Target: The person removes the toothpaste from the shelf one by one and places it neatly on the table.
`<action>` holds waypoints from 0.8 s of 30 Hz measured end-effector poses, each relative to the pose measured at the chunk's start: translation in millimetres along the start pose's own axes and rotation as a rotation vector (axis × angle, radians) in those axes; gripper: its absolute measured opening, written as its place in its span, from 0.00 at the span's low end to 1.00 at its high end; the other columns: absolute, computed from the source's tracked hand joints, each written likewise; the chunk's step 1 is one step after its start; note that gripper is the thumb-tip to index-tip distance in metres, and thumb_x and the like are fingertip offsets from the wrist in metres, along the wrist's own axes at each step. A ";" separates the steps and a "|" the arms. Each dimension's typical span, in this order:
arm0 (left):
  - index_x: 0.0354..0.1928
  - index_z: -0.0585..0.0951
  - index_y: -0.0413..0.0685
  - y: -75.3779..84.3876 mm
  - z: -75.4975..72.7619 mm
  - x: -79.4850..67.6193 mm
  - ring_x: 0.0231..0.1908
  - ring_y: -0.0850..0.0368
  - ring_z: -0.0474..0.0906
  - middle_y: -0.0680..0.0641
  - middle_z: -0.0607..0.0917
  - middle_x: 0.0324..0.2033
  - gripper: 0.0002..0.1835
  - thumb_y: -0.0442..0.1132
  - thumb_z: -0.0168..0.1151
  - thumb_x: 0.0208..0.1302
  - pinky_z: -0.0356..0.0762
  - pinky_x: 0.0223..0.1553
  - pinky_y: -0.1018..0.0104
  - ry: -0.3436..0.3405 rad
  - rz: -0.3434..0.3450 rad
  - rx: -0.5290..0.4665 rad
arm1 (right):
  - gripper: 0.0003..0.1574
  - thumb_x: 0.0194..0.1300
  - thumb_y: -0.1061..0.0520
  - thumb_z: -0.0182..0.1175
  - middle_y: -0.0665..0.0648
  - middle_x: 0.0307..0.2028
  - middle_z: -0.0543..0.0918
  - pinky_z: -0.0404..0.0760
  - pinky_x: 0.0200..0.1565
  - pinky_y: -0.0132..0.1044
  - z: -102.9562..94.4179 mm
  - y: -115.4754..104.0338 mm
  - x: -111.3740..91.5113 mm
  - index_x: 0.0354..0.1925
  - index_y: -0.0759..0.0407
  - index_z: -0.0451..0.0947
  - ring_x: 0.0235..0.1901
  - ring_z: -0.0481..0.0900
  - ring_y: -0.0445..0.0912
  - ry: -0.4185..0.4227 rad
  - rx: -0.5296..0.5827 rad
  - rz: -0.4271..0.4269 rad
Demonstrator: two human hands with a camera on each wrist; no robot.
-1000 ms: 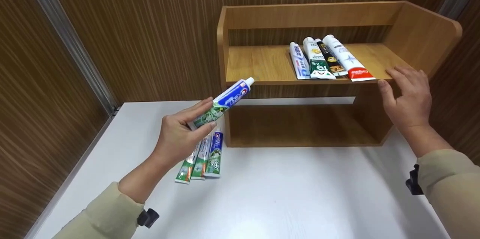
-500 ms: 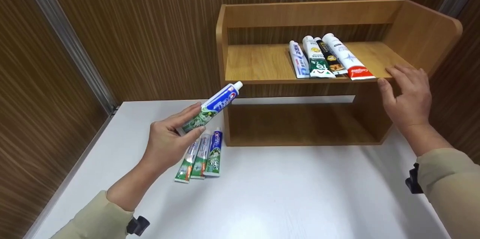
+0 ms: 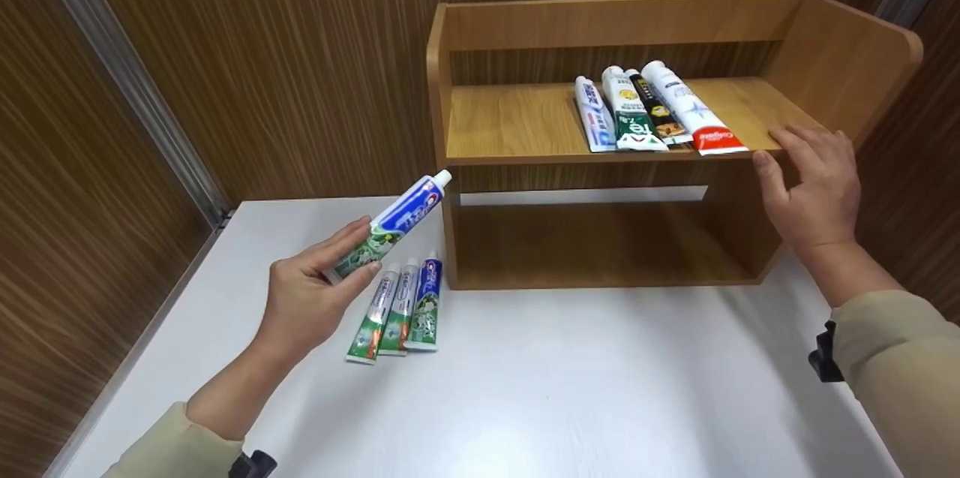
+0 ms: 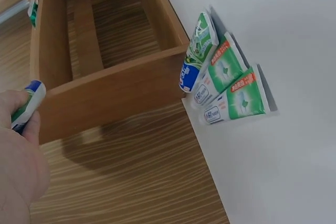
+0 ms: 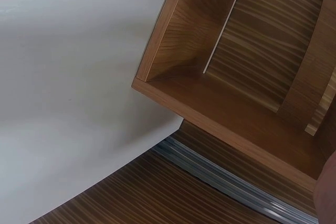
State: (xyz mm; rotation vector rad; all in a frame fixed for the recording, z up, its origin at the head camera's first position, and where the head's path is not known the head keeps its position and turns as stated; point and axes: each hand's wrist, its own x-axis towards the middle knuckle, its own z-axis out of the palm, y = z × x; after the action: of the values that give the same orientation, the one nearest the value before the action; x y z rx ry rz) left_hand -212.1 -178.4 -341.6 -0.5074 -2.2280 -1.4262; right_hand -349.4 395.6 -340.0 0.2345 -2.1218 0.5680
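My left hand [image 3: 315,294] pinches a blue, white and green toothpaste tube [image 3: 411,209] between thumb and fingers, its white cap pointing up and to the right. The tube is in the air, left of the wooden shelf [image 3: 525,121]. Below it on the white table lie three more tubes: a blue-and-green toothpaste tube [image 3: 426,305] and two green-and-white toothpaste tubes [image 4: 241,95], slightly fanned. At the shelf's front right edge rests my right hand [image 3: 817,189], with its fingers on the board and thumb at the edge. The right wrist view shows only a sliver of that hand.
On the upper board lie a white-and-blue tube [image 3: 596,118], a white-and-green tube [image 3: 634,114], a black tube [image 3: 660,110] and a white-and-red Colgate tube [image 3: 694,114], side by side. Wood-grain panels [image 3: 300,73] stand behind and beside the table [image 3: 555,380].
My left hand has moved left and slightly down with the toothpaste tube, away from the shelf's left side. My right hand stays at the shelf edge. The view has shifted slightly.
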 end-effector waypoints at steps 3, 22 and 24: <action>0.60 0.79 0.51 -16.7 -4.1 -1.0 0.62 0.58 0.72 0.54 0.78 0.60 0.26 0.35 0.70 0.59 0.73 0.53 0.72 0.023 0.006 -0.008 | 0.27 0.67 0.44 0.59 0.61 0.60 0.77 0.46 0.73 0.44 -0.3 -0.1 0.5 0.60 0.54 0.78 0.64 0.68 0.54 0.001 -0.002 0.000; 0.59 0.80 0.52 -62.0 -25.2 -8.0 0.62 0.58 0.72 0.54 0.78 0.60 0.25 0.38 0.72 0.58 0.73 0.53 0.74 0.125 -0.105 -0.004 | 0.27 0.66 0.45 0.61 0.61 0.59 0.77 0.47 0.72 0.45 0.4 -0.2 0.2 0.58 0.57 0.79 0.64 0.69 0.55 0.022 -0.004 -0.024; 0.60 0.80 0.54 -65.7 -26.7 -7.9 0.62 0.57 0.72 0.55 0.78 0.60 0.26 0.39 0.72 0.58 0.73 0.53 0.73 0.136 -0.134 0.001 | 0.27 0.66 0.45 0.61 0.61 0.59 0.77 0.47 0.72 0.45 -0.2 0.2 0.2 0.59 0.56 0.79 0.64 0.68 0.55 0.020 -0.006 -0.022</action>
State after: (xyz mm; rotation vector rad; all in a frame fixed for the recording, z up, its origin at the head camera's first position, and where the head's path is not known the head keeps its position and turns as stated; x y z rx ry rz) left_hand -235.6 -229.6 -385.4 -0.2566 -2.1884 -1.4786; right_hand -349.4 395.9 -339.8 0.2479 -2.0986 0.5491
